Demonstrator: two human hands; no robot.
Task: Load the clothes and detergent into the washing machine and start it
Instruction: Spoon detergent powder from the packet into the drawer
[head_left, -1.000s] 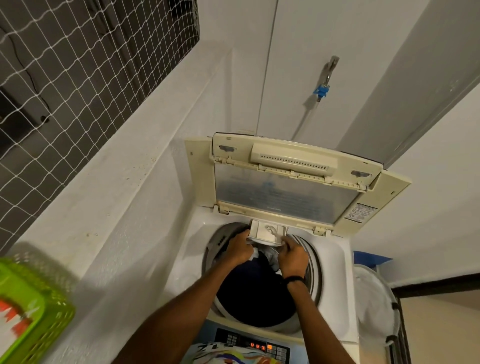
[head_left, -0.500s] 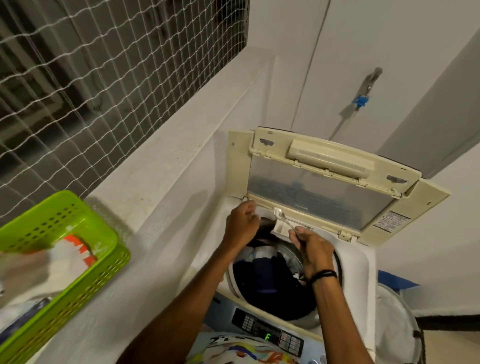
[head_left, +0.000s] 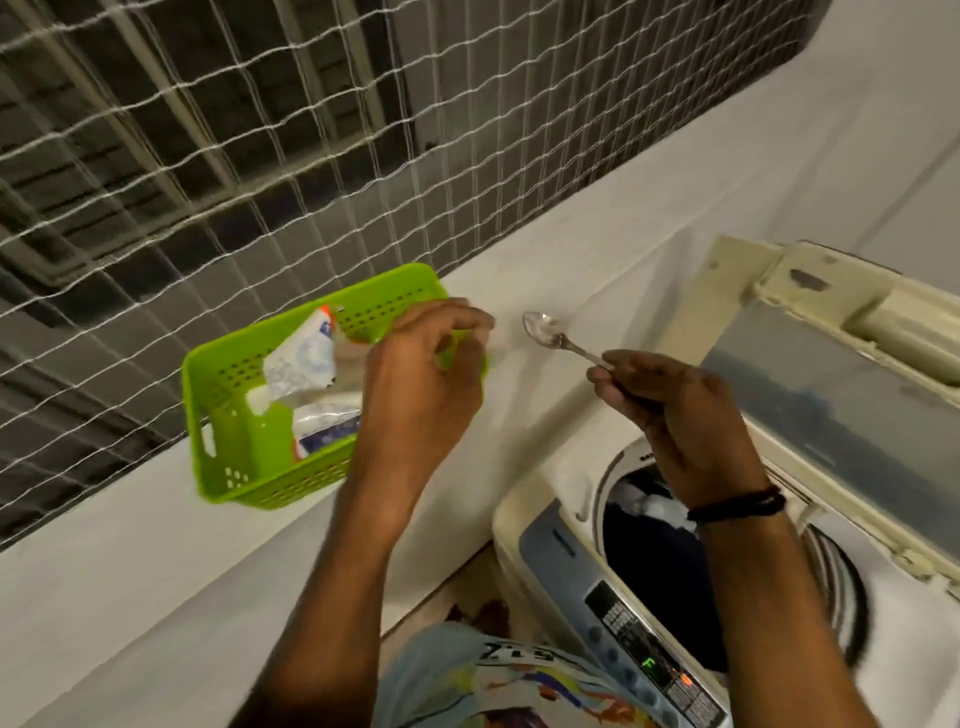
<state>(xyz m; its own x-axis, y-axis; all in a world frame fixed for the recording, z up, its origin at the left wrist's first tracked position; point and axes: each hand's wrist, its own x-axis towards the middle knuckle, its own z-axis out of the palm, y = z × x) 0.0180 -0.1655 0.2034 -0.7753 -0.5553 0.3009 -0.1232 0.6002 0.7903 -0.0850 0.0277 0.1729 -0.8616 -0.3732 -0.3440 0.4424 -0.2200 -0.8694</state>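
Note:
A top-loading washing machine (head_left: 540, 525) stands at the lower right with its lid (head_left: 841, 395) raised. Dark clothes (head_left: 649, 551) lie in its drum. A green display glows on the control panel (head_left: 649, 662). My right hand (head_left: 680, 415) holds a metal spoon (head_left: 545, 332) by its handle, bowl pointing left over the ledge. My left hand (head_left: 421, 384) hovers with curled, empty fingers at the right rim of a green plastic basket (head_left: 234, 441). In the basket lies an opened white detergent packet (head_left: 301, 364).
The basket sits on a white ledge (head_left: 571, 249) that runs along the machine's left side. Behind the ledge a white net (head_left: 260, 130) covers a barred window. A colourful shirt (head_left: 498, 686) shows at the bottom edge.
Both hands have left the machine's detergent drawer and swung left toward the green basket. The right hand carried the spoon along. The view has turned left with them.

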